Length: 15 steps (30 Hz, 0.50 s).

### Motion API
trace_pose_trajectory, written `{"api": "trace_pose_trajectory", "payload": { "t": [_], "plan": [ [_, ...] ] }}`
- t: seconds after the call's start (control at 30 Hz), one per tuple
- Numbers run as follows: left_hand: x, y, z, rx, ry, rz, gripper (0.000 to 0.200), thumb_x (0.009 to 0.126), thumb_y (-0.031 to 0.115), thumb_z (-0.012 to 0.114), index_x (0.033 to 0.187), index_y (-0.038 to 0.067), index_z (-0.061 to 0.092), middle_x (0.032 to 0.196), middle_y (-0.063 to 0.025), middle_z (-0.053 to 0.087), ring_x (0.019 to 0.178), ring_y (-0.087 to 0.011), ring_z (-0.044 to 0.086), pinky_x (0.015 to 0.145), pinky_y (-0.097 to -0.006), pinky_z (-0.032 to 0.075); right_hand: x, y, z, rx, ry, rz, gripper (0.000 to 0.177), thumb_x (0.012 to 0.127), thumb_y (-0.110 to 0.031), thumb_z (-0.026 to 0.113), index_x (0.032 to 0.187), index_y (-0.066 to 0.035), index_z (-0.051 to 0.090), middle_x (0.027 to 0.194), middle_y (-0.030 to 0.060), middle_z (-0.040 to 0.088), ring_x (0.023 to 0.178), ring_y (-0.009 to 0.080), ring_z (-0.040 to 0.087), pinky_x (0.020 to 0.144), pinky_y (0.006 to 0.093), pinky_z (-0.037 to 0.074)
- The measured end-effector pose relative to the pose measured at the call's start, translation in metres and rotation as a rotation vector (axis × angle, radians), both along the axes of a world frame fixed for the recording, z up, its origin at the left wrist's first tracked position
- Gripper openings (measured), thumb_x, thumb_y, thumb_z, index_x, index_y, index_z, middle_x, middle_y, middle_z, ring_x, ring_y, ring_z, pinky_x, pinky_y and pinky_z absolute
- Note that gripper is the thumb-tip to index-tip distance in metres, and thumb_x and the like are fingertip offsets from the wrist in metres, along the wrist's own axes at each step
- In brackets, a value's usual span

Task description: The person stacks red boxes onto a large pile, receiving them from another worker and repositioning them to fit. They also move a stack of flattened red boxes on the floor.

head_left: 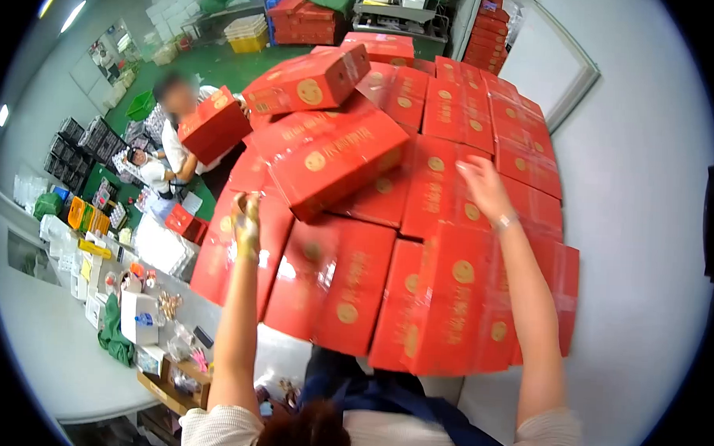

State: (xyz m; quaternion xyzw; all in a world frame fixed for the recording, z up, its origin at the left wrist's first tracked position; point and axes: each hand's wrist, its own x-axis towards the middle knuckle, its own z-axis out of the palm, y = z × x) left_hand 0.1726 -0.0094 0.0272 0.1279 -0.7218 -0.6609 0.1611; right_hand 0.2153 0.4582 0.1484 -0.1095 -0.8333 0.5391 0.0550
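Note:
Red cardboard boxes with gold print and clear tape are packed side by side in front of me, forming a broad stack (346,301). On top of it one red box (336,155) lies askew. Behind that, another loose box (308,84) is tilted. My left hand (247,223), yellowish and slightly blurred, is raised beside the near left corner of the askew box, its fingers apart and nothing seen in them. My right hand (484,184) hovers over the boxes on the right, fingers stretched out and holding nothing. A bracelet (505,222) circles the right wrist.
Across the stack at left, a person holds another red box (215,126); a second person sits beyond. A cluttered worktable (166,287) stands at lower left. A white wall (636,233) runs along the right. More red boxes (301,18) and a yellow crate (248,34) stand behind.

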Motion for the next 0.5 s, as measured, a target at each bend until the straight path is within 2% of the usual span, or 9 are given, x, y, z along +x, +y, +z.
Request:
{"api": "trace_pose_trajectory", "payload": {
  "t": [0.07,0.13,0.17,0.2,0.23,0.27,0.33,0.43,0.5],
  "plan": [
    [-0.098,-0.045,0.003,0.079,-0.132,-0.028,0.054,0.093,0.051,0.060,0.129,0.011,0.052,0.105,-0.0014,0.056,0.096,-0.0162,0.053,0.082,-0.0312,0.046,-0.102,-0.048,-0.040,0.117,-0.003,-0.064,0.070,0.089,-0.049,0.067,0.129,0.006,0.050,0.130,0.0248,0.055,0.117,0.0248,0.058,0.094,0.0347,0.048],
    [-0.184,-0.067,-0.013,0.338,-0.051,-0.176,0.049,0.093,0.052,0.060,0.127,0.017,0.055,0.101,0.0030,0.057,0.084,-0.0108,0.051,0.073,-0.0283,0.044,-0.151,-0.095,-0.039,-0.076,-0.014,-0.005,0.073,0.085,-0.052,0.068,0.122,0.010,0.058,0.120,0.0221,0.064,0.108,0.0251,0.063,0.094,0.0325,0.049],
    [-0.206,-0.066,-0.028,0.468,0.024,-0.287,0.046,0.094,0.053,0.058,0.126,0.020,0.055,0.102,0.0048,0.057,0.080,-0.0085,0.049,0.070,-0.0271,0.042,-0.204,-0.092,-0.104,0.006,-0.061,-0.204,0.083,0.082,-0.054,0.071,0.129,0.012,0.052,0.123,0.0212,0.064,0.108,0.0276,0.064,0.094,0.0329,0.049],
    [-0.184,-0.067,0.000,0.635,0.274,-0.876,0.047,0.095,0.056,0.053,0.121,0.017,0.058,0.109,0.0022,0.059,0.088,-0.0117,0.055,0.079,-0.0324,0.047,-0.233,-0.094,-0.149,-0.039,0.051,-0.261,0.089,0.078,-0.057,0.073,0.130,0.012,0.050,0.119,0.0228,0.064,0.105,0.0283,0.065,0.092,0.0343,0.050],
    [-0.232,-0.035,-0.041,0.678,0.082,-0.596,0.043,0.097,0.049,0.052,0.115,0.011,0.059,0.115,-0.0028,0.061,0.100,-0.0169,0.059,0.090,-0.0375,0.050,-0.232,-0.101,-0.163,0.092,0.204,-0.425,0.094,0.076,-0.060,0.074,0.132,0.011,0.049,0.110,0.0224,0.066,0.096,0.0294,0.065,0.087,0.0355,0.053],
    [-0.221,-0.025,-0.050,0.744,0.006,-0.624,0.039,0.097,0.043,0.052,0.114,0.009,0.059,0.117,-0.0057,0.061,0.104,-0.0195,0.059,0.095,-0.0390,0.049,-0.180,-0.118,-0.105,-0.063,0.050,-0.343,0.091,0.075,-0.060,0.073,0.129,0.010,0.051,0.109,0.0237,0.066,0.098,0.0304,0.065,0.086,0.0385,0.053],
    [-0.199,-0.011,-0.033,0.733,-0.020,-0.460,0.038,0.098,0.036,0.051,0.117,0.004,0.058,0.124,-0.0093,0.059,0.115,-0.0236,0.056,0.102,-0.0410,0.045,-0.165,-0.110,-0.081,0.187,-0.177,-0.367,0.083,0.077,-0.058,0.071,0.126,0.008,0.055,0.119,0.0259,0.063,0.111,0.0334,0.063,0.093,0.0416,0.050],
    [-0.084,-0.015,-0.022,0.695,-0.031,-0.126,0.032,0.096,0.029,0.054,0.116,0.004,0.058,0.114,-0.0078,0.062,0.107,-0.0234,0.060,0.098,-0.0389,0.048,-0.120,-0.101,-0.051,0.355,-0.219,-0.281,0.082,0.078,-0.058,0.070,0.125,0.008,0.055,0.122,0.0262,0.062,0.113,0.0355,0.061,0.095,0.0417,0.049],
    [0.019,-0.010,0.003,0.651,-0.064,-0.007,0.036,0.096,0.029,0.052,0.120,0.003,0.057,0.120,-0.0098,0.059,0.112,-0.0241,0.057,0.100,-0.0395,0.047,-0.057,-0.102,-0.035,0.384,-0.162,-0.157,0.080,0.078,-0.058,0.070,0.122,0.008,0.058,0.124,0.0261,0.060,0.114,0.0375,0.060,0.097,0.0411,0.048]
  ]
}}
